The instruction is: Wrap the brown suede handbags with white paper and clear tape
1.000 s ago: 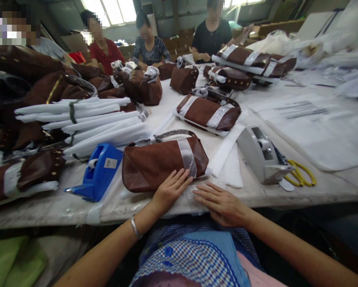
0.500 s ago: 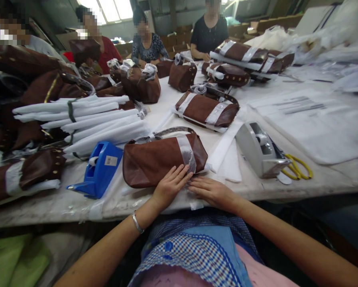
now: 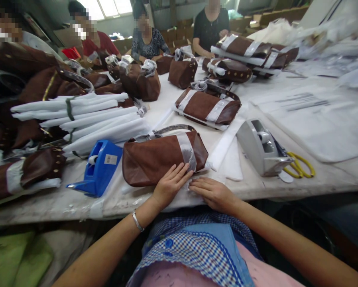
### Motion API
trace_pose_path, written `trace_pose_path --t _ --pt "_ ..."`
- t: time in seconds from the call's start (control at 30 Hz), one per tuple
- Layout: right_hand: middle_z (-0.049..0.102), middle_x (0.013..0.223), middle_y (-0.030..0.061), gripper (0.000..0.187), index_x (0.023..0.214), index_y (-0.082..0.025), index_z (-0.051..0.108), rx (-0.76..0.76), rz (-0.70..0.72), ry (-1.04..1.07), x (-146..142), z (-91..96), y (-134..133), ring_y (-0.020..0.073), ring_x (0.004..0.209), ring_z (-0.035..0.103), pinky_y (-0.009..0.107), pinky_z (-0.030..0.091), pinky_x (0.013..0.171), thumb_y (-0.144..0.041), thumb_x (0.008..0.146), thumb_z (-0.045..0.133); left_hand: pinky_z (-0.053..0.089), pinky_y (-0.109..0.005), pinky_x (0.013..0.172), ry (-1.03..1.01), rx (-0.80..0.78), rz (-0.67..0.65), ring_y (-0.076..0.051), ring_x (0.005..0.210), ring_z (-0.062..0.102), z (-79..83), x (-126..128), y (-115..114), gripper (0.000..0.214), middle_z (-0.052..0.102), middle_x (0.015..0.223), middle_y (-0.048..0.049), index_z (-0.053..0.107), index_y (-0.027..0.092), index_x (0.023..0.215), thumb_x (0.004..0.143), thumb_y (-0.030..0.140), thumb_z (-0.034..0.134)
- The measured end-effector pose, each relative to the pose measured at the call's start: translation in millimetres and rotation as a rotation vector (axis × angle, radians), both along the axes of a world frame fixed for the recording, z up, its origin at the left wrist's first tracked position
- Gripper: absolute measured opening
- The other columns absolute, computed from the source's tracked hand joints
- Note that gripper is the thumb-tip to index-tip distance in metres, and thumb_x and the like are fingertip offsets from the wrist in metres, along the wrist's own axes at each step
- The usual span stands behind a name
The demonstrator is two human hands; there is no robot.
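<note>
Resting on the brown bag (image 3: pixel 155 159), the left hand (image 3: pixel 170 186) has straight fingers close together; I see the right hand (image 3: pixel 213 193) just beside it, fingers flat too.

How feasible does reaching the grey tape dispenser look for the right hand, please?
Probably yes; only flat white strips and tabletop appear between the right hand and the grey tape dispenser.
</note>
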State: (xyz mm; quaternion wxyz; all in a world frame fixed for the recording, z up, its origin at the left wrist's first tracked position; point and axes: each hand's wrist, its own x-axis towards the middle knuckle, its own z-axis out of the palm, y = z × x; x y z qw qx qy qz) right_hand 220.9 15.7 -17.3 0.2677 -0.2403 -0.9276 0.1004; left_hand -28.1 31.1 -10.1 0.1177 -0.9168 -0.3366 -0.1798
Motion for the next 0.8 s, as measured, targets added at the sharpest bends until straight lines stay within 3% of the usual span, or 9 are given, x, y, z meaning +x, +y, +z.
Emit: trace_pose_path --t 0.17,0.53,0.8 --pt "0.075 0.113 0.0088 0.030 0.118 -0.018 0.067 0.049 0.082 0.056 0 -0.6 6 0.0207 0.114 0.067 0.043 0.054 0.102 -0.010 0.094 0.052 0.043 -0.043 0.116 0.004 0.013 -0.006 -0.023 0.143 0.041 4.2 0 0 0.050 0.044 0.154 -0.0099 0.041 0.017 0.149 0.099 0.013 0.045" --pt "0.075 0.115 0.0086 0.026 0.121 -0.016 0.065 0.106 0.035 0.105 21 2.6 0 0.0189 0.114 0.068 0.040 0.055 0.103 -0.015 0.101 0.049 0.043 -0.044 0.117 0.007 0.033 0.025 -0.024 0.144 0.040 2.0 1 -1 0.054 0.042 0.156 -0.0084 0.038 0.018 0.150 0.098 0.010 0.047" --pt "0.059 0.142 0.0101 0.040 0.134 -0.018 0.057 0.277 -0.013 -0.035 13 29.6 27 0.0231 0.140 0.045 0.052 0.037 0.118 -0.007 0.096 0.050 0.045 -0.045 0.115 -0.006 0.062 0.022 -0.025 0.143 0.041 0.5 2 -2 0.050 0.044 0.154 -0.0084 0.042 0.017 0.148 0.098 0.015 0.050"
